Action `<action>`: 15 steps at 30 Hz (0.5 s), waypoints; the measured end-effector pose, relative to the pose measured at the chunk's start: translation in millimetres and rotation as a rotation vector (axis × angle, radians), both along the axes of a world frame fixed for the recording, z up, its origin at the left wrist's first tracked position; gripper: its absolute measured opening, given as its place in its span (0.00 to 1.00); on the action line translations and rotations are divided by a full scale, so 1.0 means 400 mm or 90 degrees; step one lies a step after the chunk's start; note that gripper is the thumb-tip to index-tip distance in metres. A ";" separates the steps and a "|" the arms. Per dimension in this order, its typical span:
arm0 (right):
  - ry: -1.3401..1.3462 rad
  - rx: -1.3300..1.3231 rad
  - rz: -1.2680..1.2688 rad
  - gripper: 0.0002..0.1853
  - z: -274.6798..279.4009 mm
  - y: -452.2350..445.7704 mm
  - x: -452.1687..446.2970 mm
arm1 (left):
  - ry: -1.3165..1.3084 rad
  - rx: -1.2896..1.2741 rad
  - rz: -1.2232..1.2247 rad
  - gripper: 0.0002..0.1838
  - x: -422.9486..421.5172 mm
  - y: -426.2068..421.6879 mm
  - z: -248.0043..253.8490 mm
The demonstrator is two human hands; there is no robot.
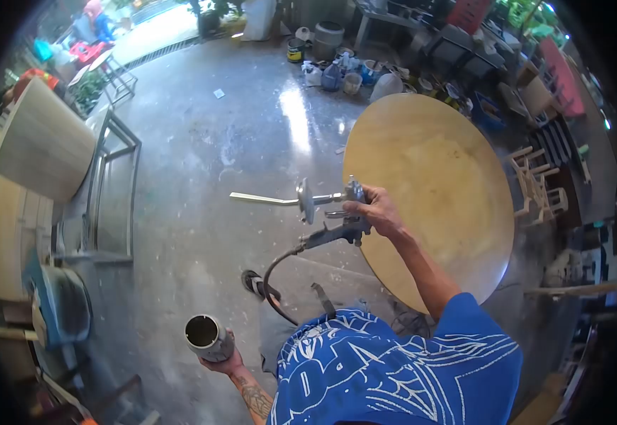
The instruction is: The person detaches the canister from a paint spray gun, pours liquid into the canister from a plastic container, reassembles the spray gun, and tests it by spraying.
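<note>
My right hand [379,212] is closed around the front part of a metal spray gun [333,230], held sideways over the floor. The gun's round cup lid [305,200] faces left, and a thin suction tube [262,198] sticks out from it. From the gun's handle a dark hose [272,280] curves down toward my body. Low on the left, my left hand [225,363] grips a grey paint cup [213,346] from below and the side. The cup is open at the top and apart from the gun; its inside looks dark, and I cannot tell how full it is.
A large round wooden tabletop [436,170] lies to my right. Several paint cans and jugs [332,76] stand at the back. On the left, a metal frame [133,198] stands beside a curved wooden panel [46,142]. Small wooden stools [535,184] sit at the far right.
</note>
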State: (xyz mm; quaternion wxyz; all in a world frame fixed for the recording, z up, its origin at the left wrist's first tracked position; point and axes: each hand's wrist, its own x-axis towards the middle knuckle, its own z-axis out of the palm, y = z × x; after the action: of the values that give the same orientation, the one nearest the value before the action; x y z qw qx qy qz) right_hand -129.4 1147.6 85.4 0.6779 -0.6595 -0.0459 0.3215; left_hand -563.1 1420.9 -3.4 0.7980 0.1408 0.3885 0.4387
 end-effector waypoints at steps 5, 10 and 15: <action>-0.039 -0.015 -0.203 0.14 -0.126 -0.061 -0.190 | 0.043 0.068 -0.137 0.33 0.011 0.197 -0.023; -0.099 0.019 -0.431 0.16 -0.252 -0.096 -0.385 | -0.081 0.094 -0.363 0.31 0.093 0.352 -0.003; -0.058 0.048 -0.587 0.16 -0.306 -0.062 -0.552 | -0.096 0.098 -0.390 0.34 0.160 0.427 -0.027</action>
State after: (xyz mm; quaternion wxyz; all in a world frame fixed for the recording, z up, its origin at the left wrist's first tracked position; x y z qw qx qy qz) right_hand -350.1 1122.9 -37.1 0.7709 -0.5995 0.2105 -0.0446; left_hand -499.2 1591.7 -14.0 0.9065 0.2783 0.2332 0.2153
